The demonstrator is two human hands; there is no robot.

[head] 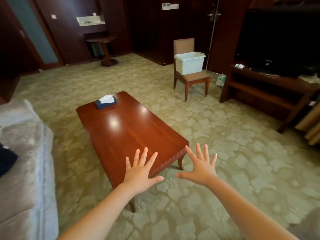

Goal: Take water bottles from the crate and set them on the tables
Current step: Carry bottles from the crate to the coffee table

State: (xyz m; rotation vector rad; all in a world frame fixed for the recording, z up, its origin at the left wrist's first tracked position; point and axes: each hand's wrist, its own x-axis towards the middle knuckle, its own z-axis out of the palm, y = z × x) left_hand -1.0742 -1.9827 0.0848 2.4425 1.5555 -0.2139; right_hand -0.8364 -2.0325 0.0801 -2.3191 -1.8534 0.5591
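A white plastic crate (189,64) stands on a wooden chair (194,78) across the room; what it holds is hidden from here. A glossy reddish coffee table (128,129) lies in front of me. My left hand (141,172) is stretched out flat, fingers spread, over the table's near corner. My right hand (200,167) is spread the same way over the carpet just right of that corner. Both hands hold nothing. No bottle is in sight.
A blue tissue box (106,102) sits at the coffee table's far end. A grey sofa (22,153) runs along the left. A dark TV stand (270,90) with a television is at right, a small round side table (103,44) by the back wall. Patterned carpet lies between.
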